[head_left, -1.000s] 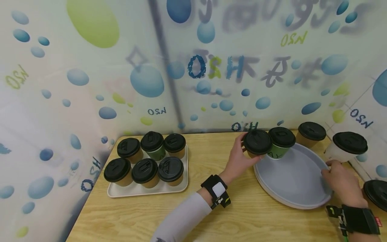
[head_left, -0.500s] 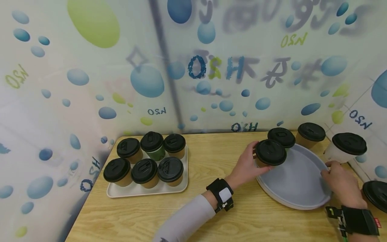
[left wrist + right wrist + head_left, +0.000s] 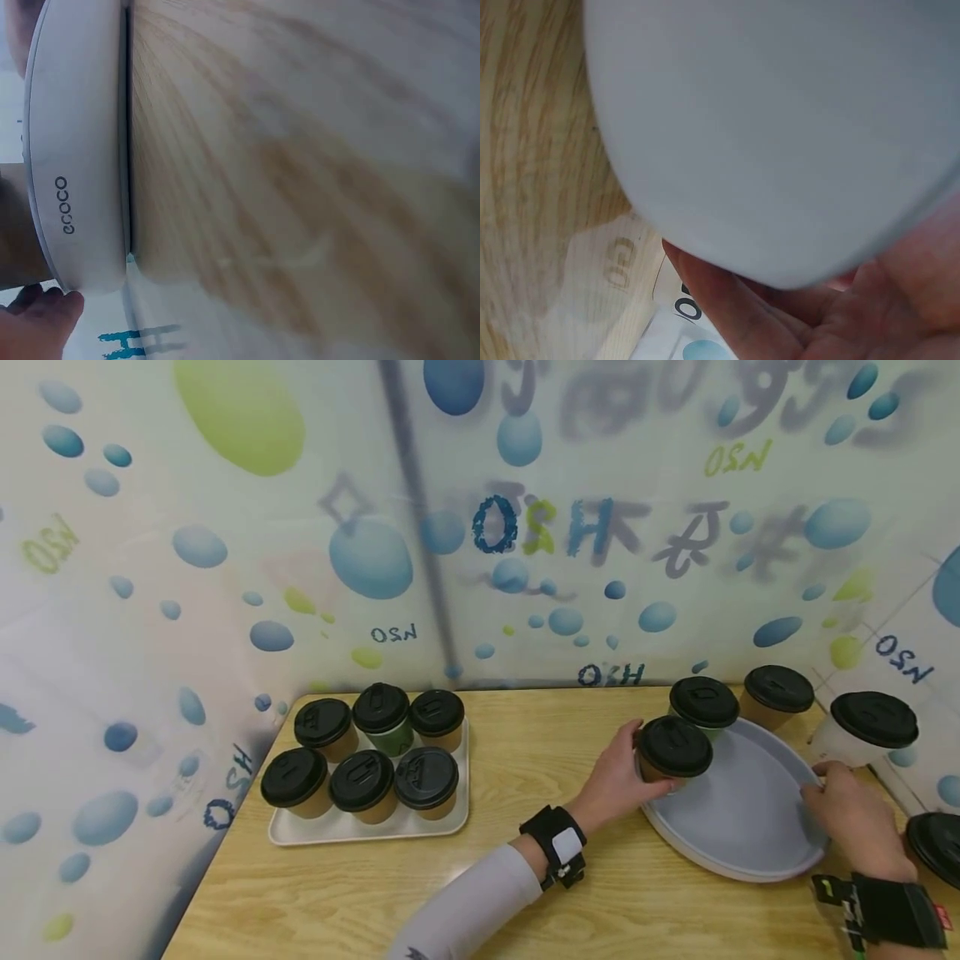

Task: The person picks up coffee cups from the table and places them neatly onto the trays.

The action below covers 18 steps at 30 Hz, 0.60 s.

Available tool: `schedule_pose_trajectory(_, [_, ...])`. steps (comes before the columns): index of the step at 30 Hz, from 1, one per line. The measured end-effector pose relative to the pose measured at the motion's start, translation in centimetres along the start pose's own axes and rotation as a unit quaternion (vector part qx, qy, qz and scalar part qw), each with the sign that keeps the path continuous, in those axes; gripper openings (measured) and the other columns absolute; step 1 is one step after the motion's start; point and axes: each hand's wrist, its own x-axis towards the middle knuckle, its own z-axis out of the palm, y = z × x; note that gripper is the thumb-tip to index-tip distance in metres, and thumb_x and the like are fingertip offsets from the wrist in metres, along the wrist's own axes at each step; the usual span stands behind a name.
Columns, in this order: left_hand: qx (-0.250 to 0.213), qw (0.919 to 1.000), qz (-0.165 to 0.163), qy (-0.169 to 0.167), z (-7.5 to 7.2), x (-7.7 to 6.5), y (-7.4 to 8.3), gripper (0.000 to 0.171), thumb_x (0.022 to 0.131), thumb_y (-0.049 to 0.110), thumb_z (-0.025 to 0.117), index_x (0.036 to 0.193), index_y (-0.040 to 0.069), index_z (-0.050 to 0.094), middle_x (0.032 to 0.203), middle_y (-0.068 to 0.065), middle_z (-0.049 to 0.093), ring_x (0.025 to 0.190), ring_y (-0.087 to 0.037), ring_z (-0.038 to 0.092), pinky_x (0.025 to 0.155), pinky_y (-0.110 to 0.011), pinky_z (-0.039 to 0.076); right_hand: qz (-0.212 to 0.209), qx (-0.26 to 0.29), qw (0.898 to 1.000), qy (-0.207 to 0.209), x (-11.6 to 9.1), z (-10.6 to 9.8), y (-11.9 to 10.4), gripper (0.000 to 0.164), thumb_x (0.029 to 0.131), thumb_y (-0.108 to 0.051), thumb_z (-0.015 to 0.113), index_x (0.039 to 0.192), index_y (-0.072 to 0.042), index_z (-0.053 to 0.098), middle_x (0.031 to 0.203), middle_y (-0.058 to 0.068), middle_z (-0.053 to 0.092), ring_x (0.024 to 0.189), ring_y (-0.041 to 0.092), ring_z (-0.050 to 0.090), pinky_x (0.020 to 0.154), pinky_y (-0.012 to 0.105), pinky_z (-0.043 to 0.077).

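My left hand (image 3: pixel 617 781) grips a brown paper coffee cup (image 3: pixel 675 747) with a black lid, at the left side of a round grey tray (image 3: pixel 750 810). In the left wrist view that cup (image 3: pixel 19 240) shows behind the tray's wall (image 3: pixel 82 150), marked "ecoco", with fingertips (image 3: pixel 67 307) close by. Whether its base touches the tray is hidden. A green lidded cup (image 3: pixel 705 703) stands just behind it, at the tray's back left. My right hand (image 3: pixel 862 818) holds the tray's right rim; in the right wrist view its fingers (image 3: pixel 735 307) lie under the tray's edge.
A white rectangular tray (image 3: pixel 367 835) on the left bears several lidded cups. A brown cup (image 3: pixel 777 697) and a white cup (image 3: pixel 870 727) stand behind and right of the round tray. Another black lid (image 3: pixel 937 847) shows at the right edge. A printed curtain (image 3: pixel 300 527) hangs behind the table.
My left hand has carried the brown cup rightward and toward me, from beside the green cup to in front of it, then slightly lower. The right hand keeps its hold on the tray.
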Motion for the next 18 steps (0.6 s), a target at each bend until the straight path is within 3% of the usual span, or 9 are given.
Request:
schedule_pose_trajectory(6, [0.010,0.9989,-0.035,-0.031,-0.8,-1.2,-0.4,0.094,0.090,0.043,0.080,0.161,0.009,0.029,0.158,-0.009,0.038,0.140,-0.017,0.045,0.111,-0.029,0.043,0.011,0.008,1.000,0.000,-0.2,0.2,0.3,0.050,0.099,-0.007,0.051,0.131,0.027,0.032,0.106,0.042,0.054,0.085,0.044,0.062,0.060,0.043,0.056])
schedule_pose_trajectory(9, [0.058,0.9980,-0.014,-0.021,-1.9,-2.2,-0.4,0.071,0.095,0.039,0.075,0.152,0.008,0.044,0.151,-0.009,0.042,0.132,-0.016,0.050,0.105,-0.025,0.045,0.009,0.004,1.000,0.011,-0.4,0.2,0.1,0.051,0.099,-0.008,0.051,0.132,0.027,0.033,0.107,0.042,0.054,0.086,0.045,0.062,0.061,0.044,0.056])
schedule_pose_trajectory(11, [0.121,0.9922,0.028,-0.018,-2.3,-3.0,0.0,0.051,0.098,0.031,0.073,0.141,0.009,0.057,0.141,-0.007,0.048,0.123,-0.015,0.052,0.101,-0.021,0.044,0.008,-0.004,1.000,0.027,-0.8,0.1,-0.3,0.053,0.099,-0.009,0.051,0.133,0.027,0.033,0.107,0.043,0.054,0.087,0.047,0.062,0.063,0.047,0.055])
schedule_pose_trajectory(12, [0.159,0.9851,0.060,-0.025,-2.4,-3.4,0.3,0.042,0.099,0.028,0.072,0.136,0.010,0.062,0.136,-0.006,0.051,0.119,-0.013,0.054,0.099,-0.019,0.044,0.004,-0.008,0.999,0.041,-1.0,0.1,-0.6,0.053,0.099,-0.010,0.051,0.134,0.027,0.034,0.107,0.043,0.054,0.087,0.048,0.062,0.064,0.049,0.055])
schedule_pose_trajectory(14, [0.229,0.9626,0.136,-0.052,-2.4,-4.1,1.0,0.030,0.100,0.024,0.071,0.128,0.013,0.071,0.129,-0.001,0.057,0.115,-0.010,0.055,0.099,-0.016,0.042,-0.004,-0.015,0.997,0.075,-1.7,-0.1,-1.3,0.054,0.099,-0.011,0.051,0.135,0.027,0.036,0.107,0.043,0.055,0.087,0.051,0.062,0.067,0.054,0.053])
schedule_pose_trajectory(15, [0.263,0.9462,0.175,-0.071,-2.3,-4.4,1.4,0.027,0.100,0.023,0.070,0.126,0.014,0.073,0.127,0.001,0.059,0.115,-0.008,0.055,0.100,-0.014,0.041,-0.011,-0.016,0.996,0.092,-2.1,-0.2,-1.7,0.054,0.099,-0.011,0.051,0.136,0.027,0.037,0.108,0.043,0.055,0.088,0.052,0.061,0.068,0.056,0.052])
schedule_pose_trajectory(18, [0.352,0.8848,0.280,-0.123,-1.6,-5.0,2.1,0.024,0.103,0.026,0.067,0.124,0.019,0.076,0.125,0.005,0.065,0.116,-0.005,0.058,0.105,-0.014,0.038,-0.042,-0.012,0.988,0.150,-3.6,-0.6,-2.9,0.051,0.099,-0.011,0.050,0.133,0.026,0.043,0.109,0.043,0.057,0.086,0.053,0.061,0.067,0.059,0.050])
